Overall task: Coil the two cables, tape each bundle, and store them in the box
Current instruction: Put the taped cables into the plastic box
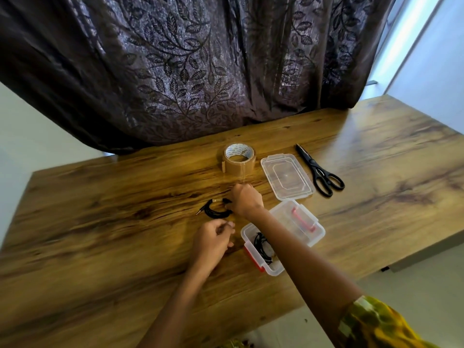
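Table [125, 197]: wooden, and we see everything lying on it.
Box [320, 231]: open, under the right forearm, with the boxed cable [262, 247] inside.
Lid [286, 175]: behind the box, between tape [239, 159] and scissors [320, 172].
Right hand [246, 200]: curled at the loose cable [217, 213]; we cannot tell its grip.
Left hand [213, 241]: loosely curled; we cannot tell what it holds.
Loose cable: coiled, left of the box.
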Motion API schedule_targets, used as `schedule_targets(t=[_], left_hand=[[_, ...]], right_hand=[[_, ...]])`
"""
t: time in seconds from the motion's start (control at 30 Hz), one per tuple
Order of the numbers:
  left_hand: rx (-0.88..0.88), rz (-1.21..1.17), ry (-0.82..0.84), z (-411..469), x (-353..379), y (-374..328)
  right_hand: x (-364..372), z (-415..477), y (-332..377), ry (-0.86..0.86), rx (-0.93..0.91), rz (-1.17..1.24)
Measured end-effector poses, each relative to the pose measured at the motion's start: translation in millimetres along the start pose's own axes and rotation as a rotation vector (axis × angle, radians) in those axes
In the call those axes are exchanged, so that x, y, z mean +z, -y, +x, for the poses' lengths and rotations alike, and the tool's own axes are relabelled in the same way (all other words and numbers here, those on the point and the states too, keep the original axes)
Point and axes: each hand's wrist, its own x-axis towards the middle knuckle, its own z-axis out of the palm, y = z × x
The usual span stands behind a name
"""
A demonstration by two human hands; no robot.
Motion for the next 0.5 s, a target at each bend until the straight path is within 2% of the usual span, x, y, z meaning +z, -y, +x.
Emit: schedule_targets(t=[0.2, 0.5], left_hand=[[0.015, 0.000, 0.022, 2, 1, 1], [0.058, 0.014, 0.070, 4, 5, -4]], right_hand=[[-6, -1, -10, -0.021, 0.058, 0.231], [-54, -33, -37, -0.251, 0.111, 0.745]])
